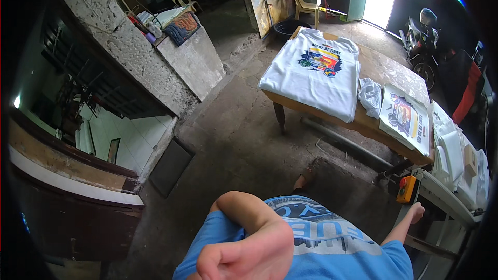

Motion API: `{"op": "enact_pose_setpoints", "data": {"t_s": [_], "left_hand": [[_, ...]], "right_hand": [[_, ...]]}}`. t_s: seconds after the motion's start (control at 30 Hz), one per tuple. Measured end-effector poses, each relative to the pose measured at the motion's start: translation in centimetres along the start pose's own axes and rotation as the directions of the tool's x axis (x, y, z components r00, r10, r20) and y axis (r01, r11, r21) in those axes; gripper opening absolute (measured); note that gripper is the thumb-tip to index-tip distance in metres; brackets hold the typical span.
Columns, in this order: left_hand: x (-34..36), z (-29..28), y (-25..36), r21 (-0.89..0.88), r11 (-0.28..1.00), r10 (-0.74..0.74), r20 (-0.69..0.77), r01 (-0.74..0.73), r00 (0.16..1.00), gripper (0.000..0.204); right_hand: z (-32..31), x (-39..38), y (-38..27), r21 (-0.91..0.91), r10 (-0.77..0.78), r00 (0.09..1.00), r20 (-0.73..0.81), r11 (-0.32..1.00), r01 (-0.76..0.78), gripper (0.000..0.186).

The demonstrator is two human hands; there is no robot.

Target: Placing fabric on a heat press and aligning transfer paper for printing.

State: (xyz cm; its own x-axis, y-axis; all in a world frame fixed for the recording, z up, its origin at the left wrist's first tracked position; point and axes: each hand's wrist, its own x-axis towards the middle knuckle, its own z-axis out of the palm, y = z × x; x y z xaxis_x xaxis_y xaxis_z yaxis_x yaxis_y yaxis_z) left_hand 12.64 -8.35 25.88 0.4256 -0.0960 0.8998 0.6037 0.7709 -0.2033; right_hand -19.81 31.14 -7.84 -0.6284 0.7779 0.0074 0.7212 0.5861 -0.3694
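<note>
My left hand (244, 256) is raised close to the camera at the bottom middle, arm bent, fingers curled shut with nothing seen in them. My right hand (416, 211) reaches out low on the right and rests against the white frame of a machine (446, 197), just below an orange control box (407, 189) with a red button. Whether it grips the frame is too small to tell. Ahead stands a wooden table (384, 70) with a white printed T-shirt (314, 72) spread flat on it.
On the table's right lie a crumpled white cloth (371, 96), a printed sheet (405, 116) and stacked white garments (451, 150). A concrete counter (192, 59) stands left, a black basin (288, 27) and plastic chair (305, 4) behind, and a motorcycle (426, 46) by the bright doorway.
</note>
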Motion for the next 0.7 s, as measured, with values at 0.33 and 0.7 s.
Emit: {"op": "enact_pose_setpoints", "data": {"t_s": [0.33,0.7], "left_hand": [[-0.2,2.7,-3.3,-0.415,0.850,0.227,-0.269,-0.325,0.936,0.041],[-1.6,0.9,-3.4,-0.201,0.979,-0.031,-0.018,0.027,0.999,0.042]], "right_hand": [[-1.0,-1.2,-1.0,0.014,0.018,0.999,0.033,1.000,-0.019,0.041],[-1.3,-1.3,-1.0,-0.015,0.042,0.999,0.019,0.999,-0.042,0.041]]}}
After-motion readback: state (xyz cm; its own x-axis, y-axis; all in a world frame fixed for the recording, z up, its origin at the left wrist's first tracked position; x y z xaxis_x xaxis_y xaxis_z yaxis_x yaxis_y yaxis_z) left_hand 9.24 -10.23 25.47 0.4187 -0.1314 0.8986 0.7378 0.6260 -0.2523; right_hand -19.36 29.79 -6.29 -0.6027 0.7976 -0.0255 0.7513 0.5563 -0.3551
